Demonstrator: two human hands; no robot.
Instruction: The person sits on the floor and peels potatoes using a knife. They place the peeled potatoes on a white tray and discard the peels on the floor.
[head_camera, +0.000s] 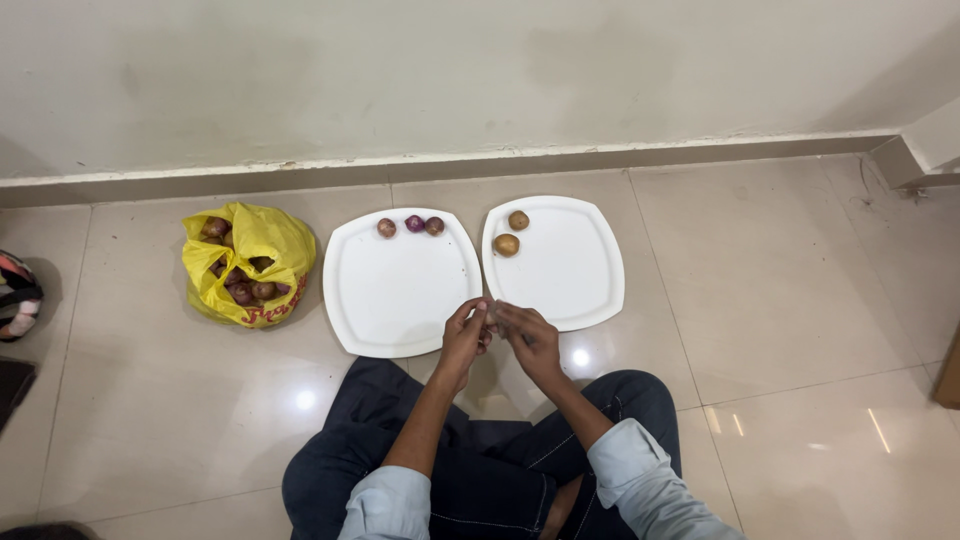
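1. Left hand (466, 330) and right hand (528, 333) meet over the floor (780, 300), fingers pinched on a small item (492, 316), mostly hidden.
2. Left plate (395, 300): three onions (411, 225). Right plate (575, 275): two potatoes (512, 233).
3. Yellow bag (250, 262) sits left.

Both forearms are reaching forward from rolled-up pale blue sleeves and converging in front of the crossed legs. The left hand (466, 332) is curling its fingers inward, thumb side up, while the right hand (528, 335) is meeting it fingertip to fingertip, both pinching together at one spot.
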